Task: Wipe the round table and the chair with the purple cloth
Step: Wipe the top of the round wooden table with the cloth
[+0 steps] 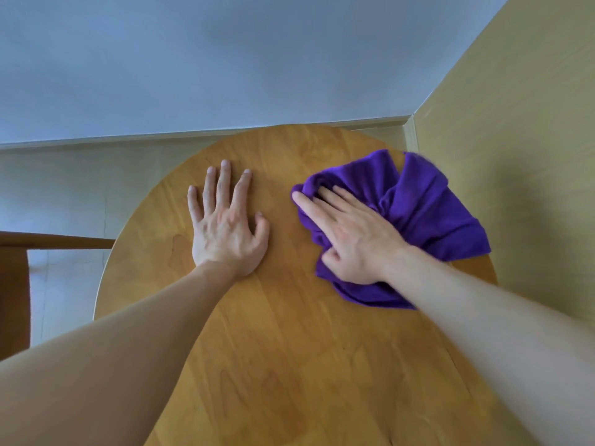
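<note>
purple cloth (415, 217) under right hand (351, 239) fingers (bunched) | round table (289, 349)

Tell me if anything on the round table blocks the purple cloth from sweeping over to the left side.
Only the person's own left hand: it lies flat with spread fingers on the round table, left of the purple cloth that the right hand presses down. Nothing else visible lies on the tabletop.
</note>
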Tool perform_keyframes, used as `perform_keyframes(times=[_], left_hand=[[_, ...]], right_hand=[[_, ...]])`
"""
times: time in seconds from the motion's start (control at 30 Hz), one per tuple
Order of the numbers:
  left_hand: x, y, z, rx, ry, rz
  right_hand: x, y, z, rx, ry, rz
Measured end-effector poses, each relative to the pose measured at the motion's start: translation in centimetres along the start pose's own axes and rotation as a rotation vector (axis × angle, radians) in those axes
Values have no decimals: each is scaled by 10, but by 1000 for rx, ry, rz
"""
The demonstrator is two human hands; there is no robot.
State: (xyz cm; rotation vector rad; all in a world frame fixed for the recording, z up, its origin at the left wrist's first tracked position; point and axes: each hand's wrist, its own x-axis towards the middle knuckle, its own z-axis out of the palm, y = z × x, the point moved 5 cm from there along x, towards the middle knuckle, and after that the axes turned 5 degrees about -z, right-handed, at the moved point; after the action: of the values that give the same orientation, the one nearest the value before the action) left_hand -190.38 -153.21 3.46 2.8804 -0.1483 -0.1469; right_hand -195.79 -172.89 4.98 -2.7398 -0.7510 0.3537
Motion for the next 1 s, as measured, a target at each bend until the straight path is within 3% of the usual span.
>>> perform_keyframes(times=[0.1, 0.3, 0.37, 0.47, 0.53, 0.67, 0.8, 1.0], left_hand=[[0, 1, 0, -7, 1, 4], [0, 0, 0, -5, 13, 5], [1, 0, 1, 1, 11, 6], [0, 0, 0, -2, 10, 9], [0, 0, 0, -9, 15, 11], [-1, 0, 1, -17, 10, -2], [-1, 2, 2, -1, -5, 0], [0, 0, 1, 4, -3, 1]], right_hand=[[11, 37, -18, -11, -33, -32], [85, 34, -28, 174, 305, 512], [85, 9, -20, 154, 318, 457], [54, -25, -3, 200, 221, 244], [19, -31, 6, 270, 172, 196], [-30, 9, -1, 374, 321, 402], [13, 39, -15, 247, 415, 598], [83, 12, -15, 164, 392, 469]])
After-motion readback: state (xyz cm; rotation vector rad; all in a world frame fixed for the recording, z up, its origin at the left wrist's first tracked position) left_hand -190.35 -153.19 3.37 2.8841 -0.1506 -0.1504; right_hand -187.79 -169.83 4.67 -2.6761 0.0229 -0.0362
